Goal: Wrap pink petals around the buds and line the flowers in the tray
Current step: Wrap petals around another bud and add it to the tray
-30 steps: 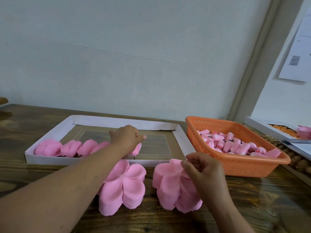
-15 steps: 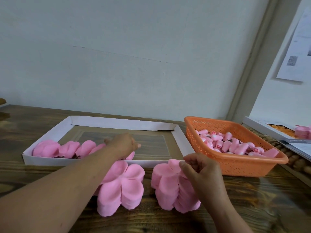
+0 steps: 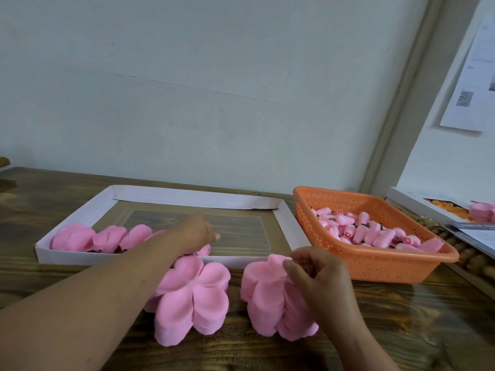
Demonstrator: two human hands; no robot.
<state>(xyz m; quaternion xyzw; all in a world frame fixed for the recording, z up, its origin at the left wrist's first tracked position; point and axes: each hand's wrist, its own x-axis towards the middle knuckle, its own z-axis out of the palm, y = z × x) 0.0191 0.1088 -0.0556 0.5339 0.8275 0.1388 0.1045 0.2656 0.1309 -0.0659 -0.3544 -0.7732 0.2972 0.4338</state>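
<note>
A white cardboard tray (image 3: 187, 196) lies on the wooden table, with a row of wrapped pink flowers (image 3: 107, 236) along its front left. My left hand (image 3: 195, 232) reaches into the tray at the row's right end. It holds a wrapped flower (image 3: 204, 250) low against the tray floor, mostly hidden under the palm. Two stacks of pink petal sheets sit in front of the tray, a left stack (image 3: 192, 295) and a right stack (image 3: 262, 287). My right hand (image 3: 317, 277) pinches the top sheet of the right stack at its far edge. An orange basket (image 3: 375, 263) holds several pink buds (image 3: 361, 231).
A white box with orange pieces (image 3: 439, 207) and some papers (image 3: 476, 234) lie at the far right. The wall stands just behind the tray. Bare wooden table (image 3: 401, 330) shows at the front right and far left.
My left hand has sunk lower into the tray with the flower, which now shows less under the palm. My right hand stays on the right stack, fingers still at the top sheet.
</note>
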